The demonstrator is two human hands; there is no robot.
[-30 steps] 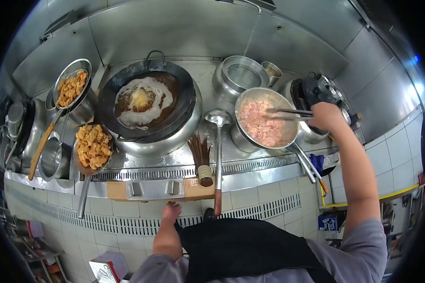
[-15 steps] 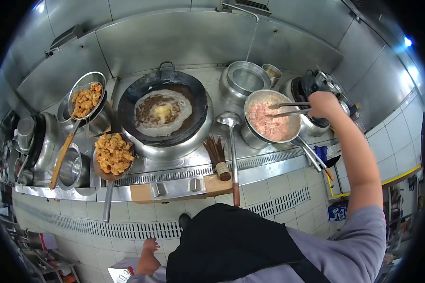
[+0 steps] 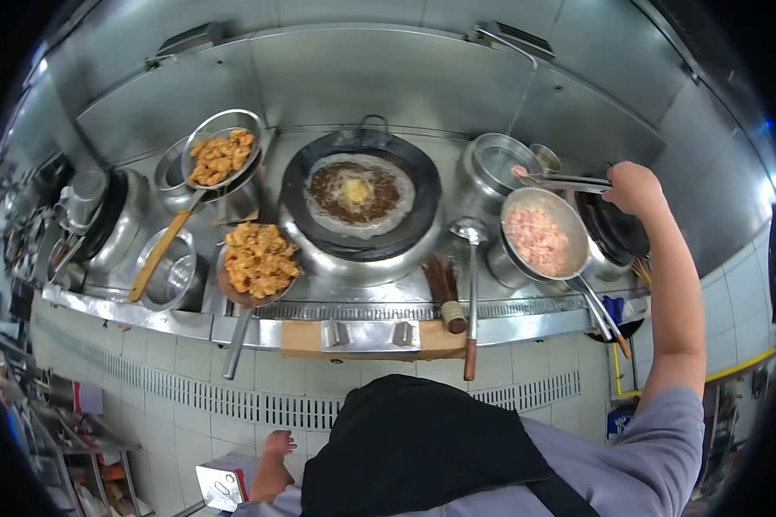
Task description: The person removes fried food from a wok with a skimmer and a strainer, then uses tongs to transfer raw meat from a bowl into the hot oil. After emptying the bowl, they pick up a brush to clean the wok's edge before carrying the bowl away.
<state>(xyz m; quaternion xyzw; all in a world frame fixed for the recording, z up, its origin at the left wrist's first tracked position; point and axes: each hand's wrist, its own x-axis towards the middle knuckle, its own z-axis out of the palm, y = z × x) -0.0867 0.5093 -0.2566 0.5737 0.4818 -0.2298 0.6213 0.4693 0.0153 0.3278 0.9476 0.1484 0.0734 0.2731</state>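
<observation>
**Raw Meat Lifted at the Wok Range**

A stainless steel range (image 3: 526,312) runs under a steel backsplash (image 3: 362,77), with pale tiled floor (image 3: 190,370) below. The right hand (image 3: 634,188) grips long chopsticks (image 3: 571,182) that pinch a pink meat piece (image 3: 520,172) in the air above the steel pot (image 3: 498,164), just beside the bowl of raw meat (image 3: 541,239). The left hand (image 3: 278,445) hangs low by the apron; whether it is open or closed cannot be told.

Between the bowl and the foaming wok (image 3: 360,194) lie a ladle (image 3: 472,258) and a bamboo brush (image 3: 444,289). Two strainers of fried pieces sit left of the wok – one near (image 3: 259,258), one farther back (image 3: 222,155). A blue carton (image 3: 616,422) carries print too small to read.
</observation>
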